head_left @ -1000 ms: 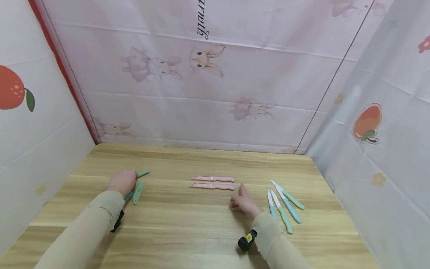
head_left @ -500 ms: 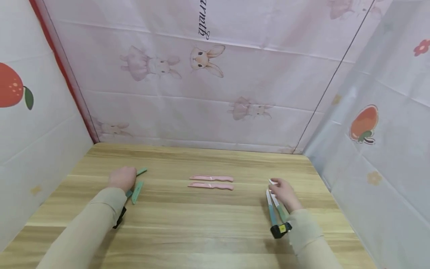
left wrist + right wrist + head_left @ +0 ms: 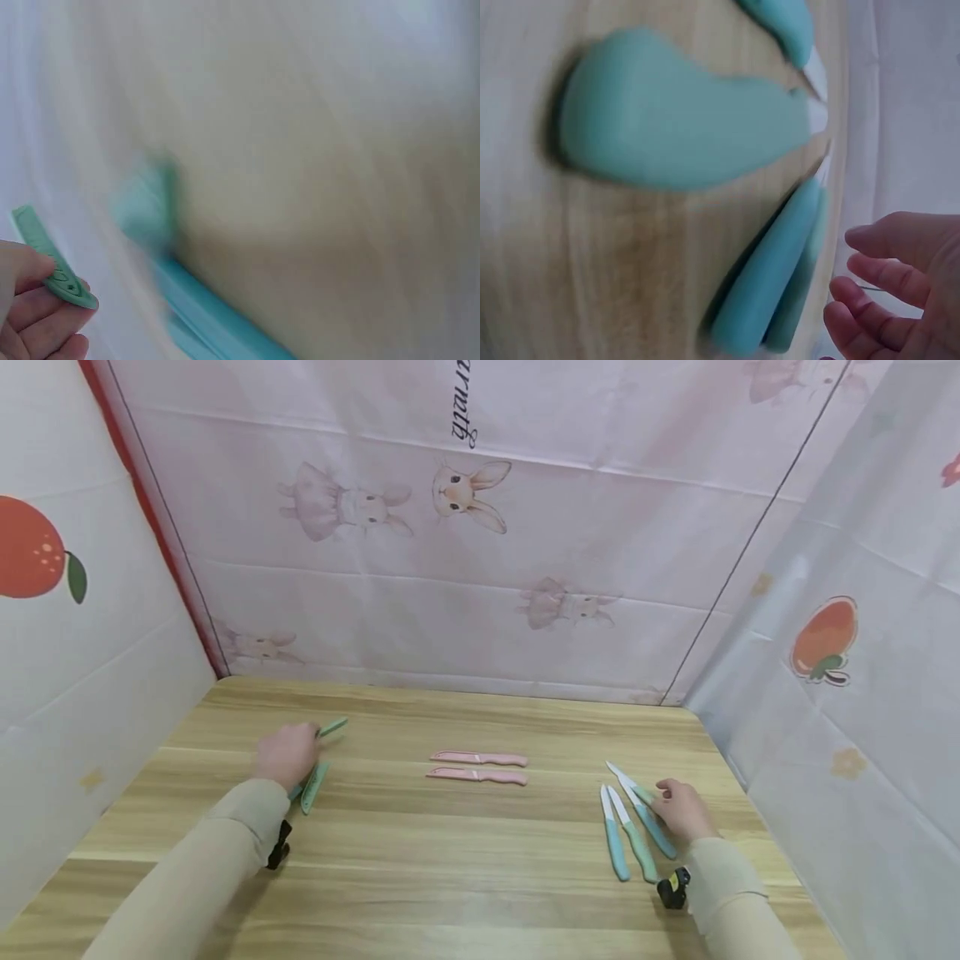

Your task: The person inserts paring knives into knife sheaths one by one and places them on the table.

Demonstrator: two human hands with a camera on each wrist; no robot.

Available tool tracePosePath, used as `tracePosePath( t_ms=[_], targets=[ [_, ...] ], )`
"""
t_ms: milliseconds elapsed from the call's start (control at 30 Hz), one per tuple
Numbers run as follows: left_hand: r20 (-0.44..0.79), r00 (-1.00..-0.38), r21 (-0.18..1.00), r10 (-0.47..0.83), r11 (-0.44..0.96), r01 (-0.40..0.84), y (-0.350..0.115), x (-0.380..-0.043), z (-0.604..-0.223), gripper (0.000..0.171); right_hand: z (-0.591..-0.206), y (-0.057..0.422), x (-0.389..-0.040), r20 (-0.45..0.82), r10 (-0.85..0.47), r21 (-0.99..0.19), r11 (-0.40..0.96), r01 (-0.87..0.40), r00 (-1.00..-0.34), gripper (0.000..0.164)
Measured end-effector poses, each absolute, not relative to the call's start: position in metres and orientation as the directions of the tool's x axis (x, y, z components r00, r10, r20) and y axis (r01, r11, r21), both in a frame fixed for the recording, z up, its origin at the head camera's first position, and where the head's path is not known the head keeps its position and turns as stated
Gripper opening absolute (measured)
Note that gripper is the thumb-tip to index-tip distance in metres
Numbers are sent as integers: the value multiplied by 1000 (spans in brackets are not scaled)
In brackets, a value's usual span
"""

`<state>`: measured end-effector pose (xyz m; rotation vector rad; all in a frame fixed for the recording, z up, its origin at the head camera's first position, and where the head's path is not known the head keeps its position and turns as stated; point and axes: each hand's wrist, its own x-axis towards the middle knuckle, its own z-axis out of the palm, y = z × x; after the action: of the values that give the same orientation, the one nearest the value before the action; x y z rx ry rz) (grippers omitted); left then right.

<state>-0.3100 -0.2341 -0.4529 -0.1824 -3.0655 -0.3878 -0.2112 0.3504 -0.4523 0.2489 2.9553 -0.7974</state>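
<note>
1. In the head view, a slim green cover (image 3: 333,727) is being held by the left hand (image 3: 288,755).
2. Below it, one other green cover (image 3: 314,788) is being seen on the wooden table (image 3: 450,877), beside a partly hidden blue cover (image 3: 295,792).
3. Two pink knives (image 3: 501,777), sheathed, are being displayed parallel at mid-table.
4. At the right, two blue-handled knives (image 3: 616,852) and two green-handled knives (image 3: 641,855), all white-bladed, are being approached closely by the right hand (image 3: 681,810); contact cannot be told.
5. On the back curtain (image 3: 420,635), lettering (image 3: 462,406) is being cut off above "rmth".
6. In the left wrist view, the held cover is being pinched by thumb and fingers; its raised marks cannot be read.
7. In the right wrist view, four handles are being shown; the right thumb is being kept apart from loosely bent fingers, nothing gripped.
</note>
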Motion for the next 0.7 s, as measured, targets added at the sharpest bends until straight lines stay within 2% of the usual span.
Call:
tracePosePath(
  t_ms=[133, 333, 433, 700],
  targets=[
    [144, -987, 462, 75, 876, 134, -198, -291, -437, 26, -458, 359, -211, -120, 142, -490, 852, 183, -983, 40],
    [201, -974, 739, 102, 637, 220, -144, -255, -424, 19, -464, 362, -213, -169, 170, -493, 839, 232, -971, 40],
    [180, -978, 819, 106, 534, 209, -126, -237, -422, 16, -466, 362, -215, -164, 162, -486, 845, 223, -973, 39],
    [151, -986, 940, 71, 299, 165, -96, -197, -426, 18, -473, 366, -219, -146, 149, -473, 858, 202, -978, 35]
  ],
)
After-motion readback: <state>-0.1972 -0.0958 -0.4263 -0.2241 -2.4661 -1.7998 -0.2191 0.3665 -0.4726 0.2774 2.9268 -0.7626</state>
